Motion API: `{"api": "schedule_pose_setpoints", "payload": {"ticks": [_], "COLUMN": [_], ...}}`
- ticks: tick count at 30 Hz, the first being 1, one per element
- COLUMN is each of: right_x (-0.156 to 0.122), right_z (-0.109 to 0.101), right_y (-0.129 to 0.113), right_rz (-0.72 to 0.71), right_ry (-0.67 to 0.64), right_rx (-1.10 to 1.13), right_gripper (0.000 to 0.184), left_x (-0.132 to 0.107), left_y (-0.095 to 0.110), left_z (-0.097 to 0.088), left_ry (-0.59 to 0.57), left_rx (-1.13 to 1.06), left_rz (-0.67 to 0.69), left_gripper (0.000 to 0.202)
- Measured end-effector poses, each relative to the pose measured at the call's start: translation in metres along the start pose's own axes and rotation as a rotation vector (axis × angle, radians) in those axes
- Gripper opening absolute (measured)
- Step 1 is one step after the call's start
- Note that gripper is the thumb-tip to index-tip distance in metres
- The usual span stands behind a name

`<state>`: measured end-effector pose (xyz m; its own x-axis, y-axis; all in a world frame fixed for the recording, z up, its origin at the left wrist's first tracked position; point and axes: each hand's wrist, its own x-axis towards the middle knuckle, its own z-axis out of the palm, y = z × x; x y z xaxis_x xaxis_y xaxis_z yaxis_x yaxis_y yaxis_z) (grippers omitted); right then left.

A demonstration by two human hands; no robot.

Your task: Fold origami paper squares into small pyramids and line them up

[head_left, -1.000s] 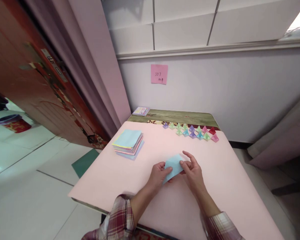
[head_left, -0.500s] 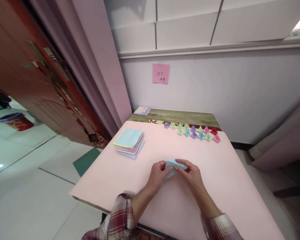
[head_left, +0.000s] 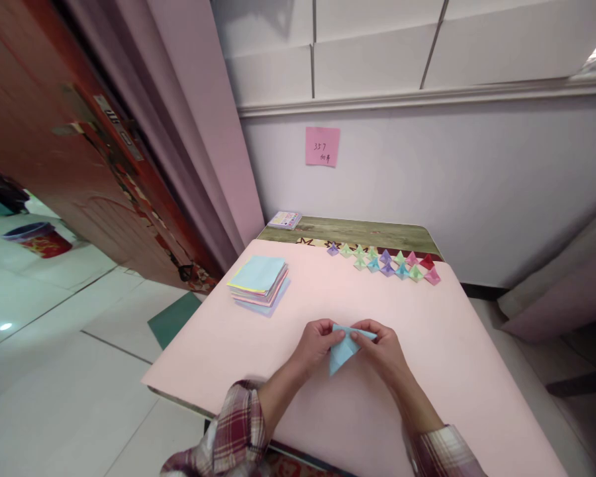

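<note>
A light blue sheet of origami paper, folded into a rough triangle with one point toward me, is held between my hands over the pink-covered table. My left hand pinches its left upper corner between thumb and fingers. On the other side, my right hand grips the right part, the thumb pressed on the near face and the fingers behind. Creases show on the paper; its far side is hidden. Two rows of small folded paper pieces in purple, green, blue, pink and red stand beyond my hands.
A stack of square coloured paper lies on the table's left part. At the far left corner sits a small printed pack. The pink tabletop ends at a wall bearing a pink note. A red door stands at left.
The blue paper has tilted in my hands, so its triangular face and lower point now show. My fingers have shifted slightly along its upper edge. The view has moved a little.
</note>
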<state>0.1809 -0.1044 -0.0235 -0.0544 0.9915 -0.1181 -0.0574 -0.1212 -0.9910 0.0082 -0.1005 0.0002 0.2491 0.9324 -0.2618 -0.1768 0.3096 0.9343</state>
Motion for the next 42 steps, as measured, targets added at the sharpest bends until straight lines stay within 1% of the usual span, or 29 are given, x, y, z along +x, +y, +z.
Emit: {"api": "schedule_pose_setpoints", "payload": {"ticks": [2, 4, 6, 7, 9, 10, 14, 15, 17, 19, 20, 22, 24, 25, 26, 27, 29, 30, 33, 36, 39, 42], "right_x": [0.0, -0.001, -0.002, -0.002, -0.003, -0.004, -0.004, -0.004, -0.004, -0.004, -0.004, -0.004, -0.005, -0.006, -0.007, -0.008, -0.01, -0.011, -0.011, -0.008, -0.006, -0.004], "right_z": [0.002, 0.004, 0.007, 0.007, 0.009, 0.009, 0.011, 0.012, 0.013, 0.013, 0.013, 0.012, 0.012, 0.012, 0.012, 0.013, 0.016, 0.018, 0.022, 0.021, 0.019, 0.018], "right_y": [-0.002, -0.004, -0.005, -0.005, -0.005, -0.005, -0.006, -0.006, -0.007, -0.006, -0.005, -0.002, -0.001, 0.0, -0.001, -0.001, -0.003, -0.004, -0.004, -0.002, -0.001, 0.001], "right_rz": [0.016, 0.047, 0.083, 0.094, 0.097, 0.093, 0.084, 0.092, 0.1, 0.075, 0.049, -0.012, -0.074, -0.109, -0.145, -0.18, -0.234, -0.25, -0.258, -0.203, -0.106, -0.043], "right_ry": [0.03, 0.04, 0.004, -0.02, -0.055, -0.047, 0.041, 0.035, -0.008, -0.03, -0.016, 0.062, 0.178, 0.237, 0.285, 0.317, 0.323, 0.303, 0.194, 0.106, 0.061, 0.056], "right_rx": [0.153, 0.266, 0.287, 0.277, 0.254, 0.248, 0.243, 0.244, 0.245, 0.238, 0.226, 0.172, 0.053, -0.031, -0.125, -0.214, -0.322, -0.331, -0.233, -0.069, 0.082, 0.156], "right_gripper": [0.045, 0.053, 0.053, 0.051, 0.05, 0.052, 0.068, 0.067, 0.053, 0.04, 0.036, 0.035, 0.035, 0.035, 0.034, 0.033, 0.029, 0.027, 0.027, 0.03, 0.032, 0.032], "left_x": [0.0, 0.0, 0.0, 0.0, 0.0, -0.001, -0.002, -0.002, -0.002, -0.002, -0.001, 0.0, 0.001, 0.001, 0.001, 0.001, 0.002, 0.003, 0.004, 0.005, 0.004, 0.005], "left_y": [0.0, 0.0, -0.001, -0.002, -0.005, -0.007, -0.012, -0.013, -0.014, -0.015, -0.016, -0.016, -0.015, -0.015, -0.015, -0.015, -0.015, -0.015, -0.015, -0.014, -0.014, -0.017], "left_z": [0.002, 0.005, 0.009, 0.011, 0.014, 0.015, 0.018, 0.018, 0.018, 0.018, 0.017, 0.016, 0.015, 0.015, 0.016, 0.017, 0.021, 0.023, 0.026, 0.025, 0.023, 0.022], "left_ry": [0.032, 0.118, 0.224, 0.258, 0.284, 0.284, 0.278, 0.268, 0.243, 0.223, 0.227, 0.297, 0.4, 0.422, 0.413, 0.376, 0.292, 0.271, 0.271, 0.276, 0.257, 0.258], "left_rx": [-0.061, -0.13, -0.194, -0.22, -0.252, -0.257, -0.254, -0.255, -0.255, -0.245, -0.228, -0.172, -0.086, -0.043, -0.005, 0.023, 0.038, 0.028, -0.02, -0.041, -0.049, -0.049], "left_rz": [-0.031, -0.029, 0.011, 0.034, 0.065, 0.069, 0.066, 0.066, 0.063, 0.054, 0.053, 0.08, 0.158, 0.2, 0.234, 0.255, 0.253, 0.241, 0.201, 0.179, 0.168, 0.166], "left_gripper": [0.033, 0.034, 0.035, 0.035, 0.034, 0.034, 0.031, 0.031, 0.03, 0.03, 0.03, 0.03, 0.031, 0.029, 0.026, 0.023, 0.019, 0.019, 0.019, 0.019, 0.019, 0.021]}}
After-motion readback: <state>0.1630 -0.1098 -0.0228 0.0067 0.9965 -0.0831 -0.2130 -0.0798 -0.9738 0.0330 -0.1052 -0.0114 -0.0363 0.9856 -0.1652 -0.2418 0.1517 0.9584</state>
